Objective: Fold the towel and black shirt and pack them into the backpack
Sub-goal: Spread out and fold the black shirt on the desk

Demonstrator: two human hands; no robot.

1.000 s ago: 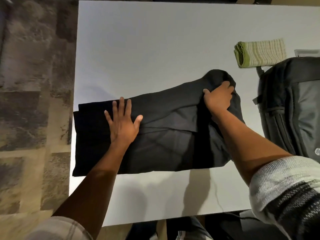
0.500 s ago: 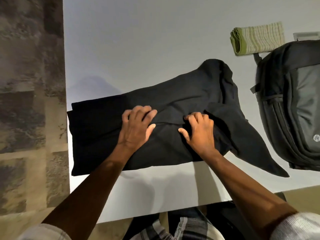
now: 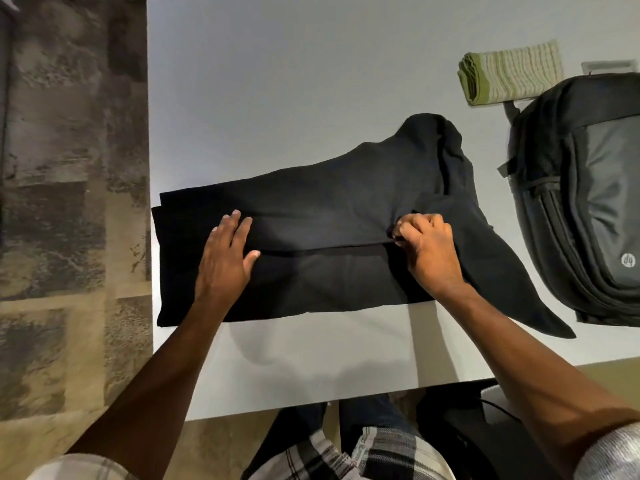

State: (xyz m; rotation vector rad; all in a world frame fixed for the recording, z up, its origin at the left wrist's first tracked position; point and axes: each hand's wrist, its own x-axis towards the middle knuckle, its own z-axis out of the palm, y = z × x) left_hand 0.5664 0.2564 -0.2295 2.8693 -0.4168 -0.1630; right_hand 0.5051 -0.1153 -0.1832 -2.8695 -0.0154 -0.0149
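Note:
The black shirt (image 3: pixel 329 202) lies partly folded across the white table (image 3: pixel 277 81), its right end bunched and a sleeve trailing toward the near right. My left hand (image 3: pixel 227 254) presses flat on the shirt's left half, fingers straight. My right hand (image 3: pixel 427 247) has curled fingers that pinch a folded edge near the shirt's middle right. The folded green and white striped towel (image 3: pixel 512 72) sits at the far right of the table. The black and grey backpack (image 3: pixel 588 202) lies flat to the right of the shirt, just below the towel.
The table's left edge (image 3: pixel 149 168) runs beside a mottled brown and grey floor (image 3: pixel 69 202). The shirt's left end reaches that edge. My legs in checked fabric (image 3: pixel 346 455) show below the table's near edge. A small pale object (image 3: pixel 609 65) lies beyond the backpack.
My right hand let go of the shirt's bunched right end and came to the middle fold, where it now pinches the edge. My left hand slid slightly left, fingers flattening.

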